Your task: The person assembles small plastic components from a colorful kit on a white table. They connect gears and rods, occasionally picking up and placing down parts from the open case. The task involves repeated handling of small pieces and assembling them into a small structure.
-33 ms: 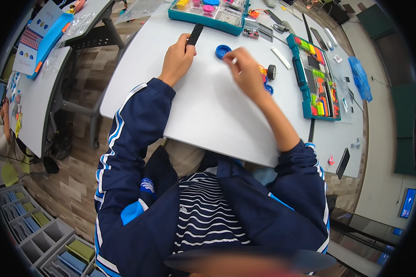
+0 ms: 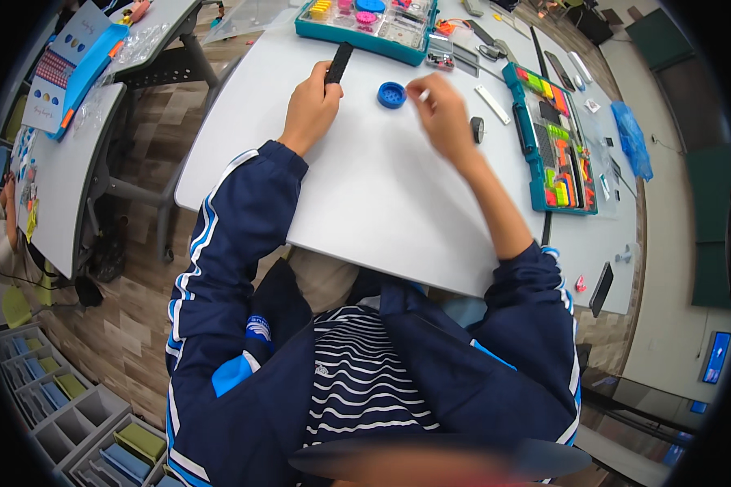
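White tbl (image 2: 382,187): L grip (image 2: 310,111) clasps blk bar (image 2: 340,62).

We have open room to pass over the near half of the white worktop (image 2: 390,203). Ahead, a teal case (image 2: 382,49) blocks us, a blue wheel (image 2: 392,95) stands before it, and rightward a grey-hubbed black wheel (image 2: 477,130) and second teal case (image 2: 538,191) obstruct.

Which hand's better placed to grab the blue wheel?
Probably the right hand: it's right beside the blue wheel, though it seems to pinch a white piece; blur hides detail. The left hand is farther off and holds a black strip.
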`<state>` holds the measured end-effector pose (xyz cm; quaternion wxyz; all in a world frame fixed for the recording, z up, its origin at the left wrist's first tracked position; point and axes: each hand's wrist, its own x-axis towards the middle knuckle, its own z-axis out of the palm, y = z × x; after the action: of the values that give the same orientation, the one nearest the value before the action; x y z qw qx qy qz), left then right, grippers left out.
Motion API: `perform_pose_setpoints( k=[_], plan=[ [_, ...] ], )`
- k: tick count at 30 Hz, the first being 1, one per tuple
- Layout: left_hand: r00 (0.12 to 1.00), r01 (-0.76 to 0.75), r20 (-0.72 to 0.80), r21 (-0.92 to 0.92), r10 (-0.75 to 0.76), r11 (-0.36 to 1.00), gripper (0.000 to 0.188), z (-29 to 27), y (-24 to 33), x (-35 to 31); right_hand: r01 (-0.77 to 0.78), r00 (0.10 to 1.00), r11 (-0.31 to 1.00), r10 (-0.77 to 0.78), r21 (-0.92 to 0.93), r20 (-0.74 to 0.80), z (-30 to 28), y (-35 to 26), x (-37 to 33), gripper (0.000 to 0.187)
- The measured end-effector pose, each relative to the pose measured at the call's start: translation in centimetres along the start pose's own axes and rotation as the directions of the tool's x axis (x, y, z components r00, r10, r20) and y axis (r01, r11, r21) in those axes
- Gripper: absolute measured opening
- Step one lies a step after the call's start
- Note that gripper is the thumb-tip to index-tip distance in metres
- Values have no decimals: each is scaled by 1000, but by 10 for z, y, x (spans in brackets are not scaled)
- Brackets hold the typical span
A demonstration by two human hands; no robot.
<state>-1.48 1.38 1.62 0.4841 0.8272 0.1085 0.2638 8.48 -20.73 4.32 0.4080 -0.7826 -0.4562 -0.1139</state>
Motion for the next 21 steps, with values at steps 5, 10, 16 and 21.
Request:
perform_pose_setpoints(
  k=[5,10,16,21],
  plan=[
    [992,-31,-124,-47,25,998,39,2,-2,6,-293,954,922,261,-255,-151,-50,146,110,22],
    [985,-94,-159,-138,72,986,47,2,5,4,-554,829,800,504,-231,-242,-43,245,163,24],
    [997,-72,-46,-141,66,987,49,-1,23,-4,-527,846,810,473,-257,-246,-9,281,185,26],
    [992,-111,-63,-103,105,988,46,-2,31,-7,-567,818,788,503,-239,-280,-6,283,186,24]
  ],
)
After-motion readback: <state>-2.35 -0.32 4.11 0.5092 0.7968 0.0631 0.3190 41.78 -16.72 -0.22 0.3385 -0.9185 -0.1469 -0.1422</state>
